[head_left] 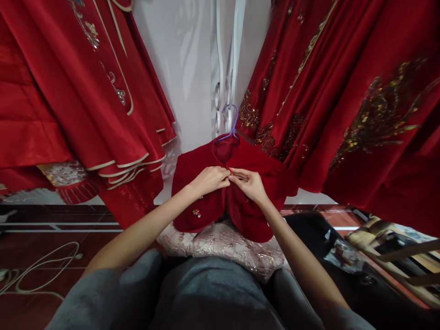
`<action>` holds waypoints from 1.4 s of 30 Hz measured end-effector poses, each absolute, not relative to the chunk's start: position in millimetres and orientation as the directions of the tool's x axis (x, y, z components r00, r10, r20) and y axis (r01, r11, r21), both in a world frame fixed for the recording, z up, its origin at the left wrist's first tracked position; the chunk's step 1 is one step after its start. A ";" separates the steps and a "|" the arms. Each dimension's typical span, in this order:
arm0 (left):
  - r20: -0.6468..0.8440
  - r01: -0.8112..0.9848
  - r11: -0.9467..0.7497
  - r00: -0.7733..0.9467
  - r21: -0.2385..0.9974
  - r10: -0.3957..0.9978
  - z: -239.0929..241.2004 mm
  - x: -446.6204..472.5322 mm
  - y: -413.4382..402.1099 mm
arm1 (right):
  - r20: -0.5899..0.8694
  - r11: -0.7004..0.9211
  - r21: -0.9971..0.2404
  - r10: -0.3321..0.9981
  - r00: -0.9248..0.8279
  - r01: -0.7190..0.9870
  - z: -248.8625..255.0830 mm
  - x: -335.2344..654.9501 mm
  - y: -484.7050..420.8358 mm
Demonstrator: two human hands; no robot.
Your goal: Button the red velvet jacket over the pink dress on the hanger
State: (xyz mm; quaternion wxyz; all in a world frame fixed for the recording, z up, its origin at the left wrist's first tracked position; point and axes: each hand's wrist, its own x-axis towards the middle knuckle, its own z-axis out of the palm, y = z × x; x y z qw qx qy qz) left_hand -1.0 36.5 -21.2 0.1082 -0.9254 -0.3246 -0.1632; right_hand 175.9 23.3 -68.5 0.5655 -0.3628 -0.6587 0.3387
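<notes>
1. Nearest: our grey clothing (220, 288); just beyond, pale patterned fabric (220, 240), partly under hem of red jacket (187, 172).
2. Red jacket faces us, front & centre. L hand (213, 178) & R hand (250, 183) both in fingertip pinch at its front edge, just below collar; small red bit btwn them, too tiny to ID.
3. Step in hand, we judge: fine work at front opening. Next move prob. calls for steady edge, light pinch.
4. Purple hanger (235, 121) at neck.
5. Behind: red garments (326, 91) hanging L & R, white panel (190, 68) btwn.

I can read no text, label, brand, number or sign, neither around the left hand (212, 178) nor the right hand (250, 183).
</notes>
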 end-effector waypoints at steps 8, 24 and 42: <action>0.427 0.618 -0.780 0.735 -0.100 0.528 -22.7 -5.7 41.7 | 0.490 0.501 -0.860 0.863 -0.122 0.098 -66.5 177.5 23.8; 0.436 0.635 -0.770 0.713 -0.068 0.549 -25.4 -3.7 40.3 | 0.491 0.501 -0.864 0.860 -0.139 0.047 -67.3 178.7 26.6; 0.274 0.482 -0.828 0.869 -0.285 0.412 -14.1 -8.4 55.6 | 0.554 0.563 -0.807 0.826 -0.105 0.179 -78.0 174.8 26.0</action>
